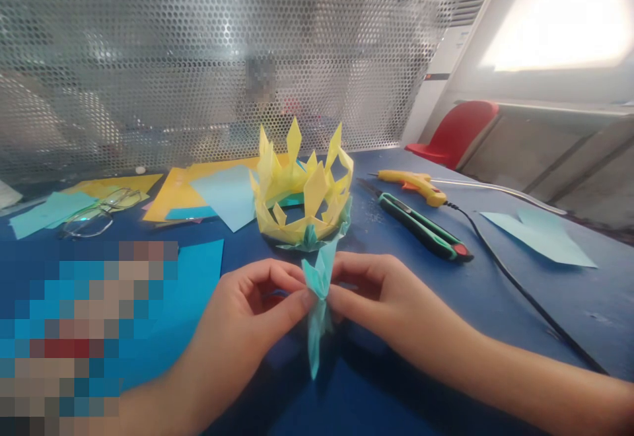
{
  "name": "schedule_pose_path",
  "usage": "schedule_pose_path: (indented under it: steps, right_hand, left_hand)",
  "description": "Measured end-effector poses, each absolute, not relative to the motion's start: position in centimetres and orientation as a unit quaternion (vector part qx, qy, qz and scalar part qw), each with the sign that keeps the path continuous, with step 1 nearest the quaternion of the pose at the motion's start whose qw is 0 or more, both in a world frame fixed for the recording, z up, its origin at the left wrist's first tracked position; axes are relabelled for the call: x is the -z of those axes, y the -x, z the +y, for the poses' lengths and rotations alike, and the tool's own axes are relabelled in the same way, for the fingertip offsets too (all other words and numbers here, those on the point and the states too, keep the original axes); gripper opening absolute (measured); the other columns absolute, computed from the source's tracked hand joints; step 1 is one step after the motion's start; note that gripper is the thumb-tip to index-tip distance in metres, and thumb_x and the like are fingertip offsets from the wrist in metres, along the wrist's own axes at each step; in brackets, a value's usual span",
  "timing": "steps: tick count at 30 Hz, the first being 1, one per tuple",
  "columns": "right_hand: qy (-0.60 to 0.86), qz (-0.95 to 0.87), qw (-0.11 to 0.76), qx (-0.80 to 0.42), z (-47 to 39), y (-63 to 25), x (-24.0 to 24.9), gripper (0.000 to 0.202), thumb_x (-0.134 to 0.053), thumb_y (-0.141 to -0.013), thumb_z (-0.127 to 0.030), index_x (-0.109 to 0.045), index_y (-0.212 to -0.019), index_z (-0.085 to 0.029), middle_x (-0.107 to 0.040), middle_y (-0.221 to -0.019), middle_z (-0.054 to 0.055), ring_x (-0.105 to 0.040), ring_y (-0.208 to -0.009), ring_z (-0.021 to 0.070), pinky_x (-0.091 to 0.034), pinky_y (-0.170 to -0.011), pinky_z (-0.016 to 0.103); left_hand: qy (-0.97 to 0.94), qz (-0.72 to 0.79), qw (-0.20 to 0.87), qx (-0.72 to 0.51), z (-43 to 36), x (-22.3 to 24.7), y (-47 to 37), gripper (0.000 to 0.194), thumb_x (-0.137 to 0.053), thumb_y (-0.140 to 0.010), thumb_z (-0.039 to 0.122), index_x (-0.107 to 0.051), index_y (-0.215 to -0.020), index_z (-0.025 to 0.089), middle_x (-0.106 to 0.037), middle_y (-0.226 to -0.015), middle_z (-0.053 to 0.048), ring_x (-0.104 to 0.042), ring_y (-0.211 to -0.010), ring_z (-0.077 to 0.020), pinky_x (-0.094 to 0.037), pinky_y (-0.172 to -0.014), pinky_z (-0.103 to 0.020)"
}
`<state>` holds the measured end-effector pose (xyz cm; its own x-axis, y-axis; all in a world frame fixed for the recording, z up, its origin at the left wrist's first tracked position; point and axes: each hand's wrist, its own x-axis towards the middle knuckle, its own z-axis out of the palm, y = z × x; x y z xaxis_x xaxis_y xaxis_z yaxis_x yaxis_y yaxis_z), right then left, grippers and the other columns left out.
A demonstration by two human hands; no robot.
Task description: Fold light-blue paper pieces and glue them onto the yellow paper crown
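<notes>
Both hands pinch a folded teal paper piece (319,277) near the front middle of the blue table. My left hand (262,304) grips it from the left between thumb and fingers. From the right, my right hand (379,290) pinches the same piece. One pointed end of the paper hangs down below the fingertips. Just behind the hands stands a yellow paper crown (302,191) with tall diamond-shaped points and teal paper around its base.
On the right lie a green cutter (421,228), a yellow glue gun (416,181) with a black cord, and pale paper (542,238). Glasses (92,218), yellow sheets (173,191) and blue paper (198,290) lie left. Behind is a perforated metal screen (198,79).
</notes>
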<state>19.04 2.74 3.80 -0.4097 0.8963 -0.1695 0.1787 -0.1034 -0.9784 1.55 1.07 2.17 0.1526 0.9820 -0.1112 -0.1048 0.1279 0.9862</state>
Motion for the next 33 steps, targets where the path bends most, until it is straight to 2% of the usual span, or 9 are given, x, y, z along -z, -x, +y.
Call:
schedule_pose_path:
  steps: [6, 11, 15, 20, 25, 29, 33]
  right_hand:
    - [0.421, -0.605, 0.317, -0.597, 2.4, -18.9, -3.7, 0.017, -0.073, -0.075, -0.032, -0.065, -0.076, -0.017, -0.063, -0.071, -0.001, -0.056, -0.067, 0.0127, -0.049, -0.067, 0.025]
    - [0.415, -0.617, 0.309, -0.593, 2.4, -19.0, -3.4, 0.022, -0.078, -0.071, -0.034, -0.066, -0.079, -0.017, -0.064, -0.075, 0.000, -0.059, -0.073, 0.0144, -0.049, -0.070, 0.025]
    - [0.428, -0.664, 0.302, -0.534, 2.4, -19.1, -3.4, 0.028, -0.070, -0.080, -0.043, -0.063, -0.070, -0.018, -0.057, -0.064, -0.002, -0.053, -0.063, 0.0120, -0.045, -0.062, 0.023]
    - [0.423, -0.718, 0.303, -0.461, 2.4, -19.0, -3.5, 0.038, -0.057, -0.089, -0.045, -0.051, -0.061, -0.020, -0.049, -0.059, -0.003, -0.045, -0.059, 0.0113, -0.040, -0.057, 0.023]
    - [0.423, -0.741, 0.294, -0.431, 2.5, -19.1, -3.3, 0.031, -0.051, -0.093, -0.039, -0.059, -0.070, -0.019, -0.055, -0.067, 0.000, -0.048, -0.065, 0.0137, -0.043, -0.060, 0.024]
    - [0.406, -0.769, 0.303, -0.389, 2.5, -19.3, -3.3, 0.030, -0.053, -0.094, -0.035, -0.062, -0.070, -0.020, -0.060, -0.068, 0.000, -0.054, -0.064, 0.0139, -0.046, -0.062, 0.026]
    - [0.402, -0.827, 0.278, -0.277, 3.0, -20.0, -4.3, 0.029, -0.054, -0.094, -0.035, -0.068, -0.071, -0.024, -0.064, -0.070, -0.001, -0.059, -0.065, 0.0125, -0.047, -0.063, 0.027]
  left_hand:
    - [-0.497, 0.488, 0.562, -0.446, 1.2, -2.0, -1.4, 0.019, -0.075, -0.076, 0.031, -0.062, -0.068, 0.020, -0.066, -0.069, 0.003, -0.063, -0.070, -0.0130, -0.052, -0.067, -0.022]
    - [-0.492, 0.498, 0.561, -0.442, 1.2, -1.9, -1.3, 0.020, -0.081, -0.070, 0.028, -0.064, -0.075, 0.021, -0.067, -0.074, 0.004, -0.063, -0.075, -0.0127, -0.051, -0.069, -0.019]
    - [-0.478, 0.494, 0.588, -0.427, 1.2, -1.8, -1.3, 0.023, -0.084, -0.067, 0.030, -0.069, -0.082, 0.022, -0.071, -0.080, 0.002, -0.066, -0.080, -0.0156, -0.053, -0.074, -0.022]
    - [-0.518, 0.450, 0.609, -0.397, 1.3, -2.0, -1.4, 0.021, -0.074, -0.080, 0.032, -0.073, -0.097, 0.022, -0.071, -0.092, -0.002, -0.065, -0.091, -0.0188, -0.052, -0.084, -0.028]
    - [-0.559, 0.434, 0.584, -0.397, 1.3, -2.0, -1.5, 0.013, -0.069, -0.082, 0.033, -0.077, -0.090, 0.026, -0.062, -0.093, 0.000, -0.060, -0.093, -0.0169, -0.050, -0.084, -0.022]
    - [-0.563, 0.443, 0.551, -0.428, 1.2, -1.9, -1.6, 0.010, -0.070, -0.082, 0.030, -0.080, -0.084, 0.031, -0.067, -0.101, 0.002, -0.060, -0.107, -0.0177, -0.048, -0.087, -0.017]
    - [-0.544, 0.457, 0.559, -0.428, 1.0, -2.2, -1.7, 0.010, -0.070, -0.082, 0.029, -0.080, -0.083, 0.029, -0.075, -0.086, 0.003, -0.068, -0.090, -0.0157, -0.051, -0.081, -0.018]
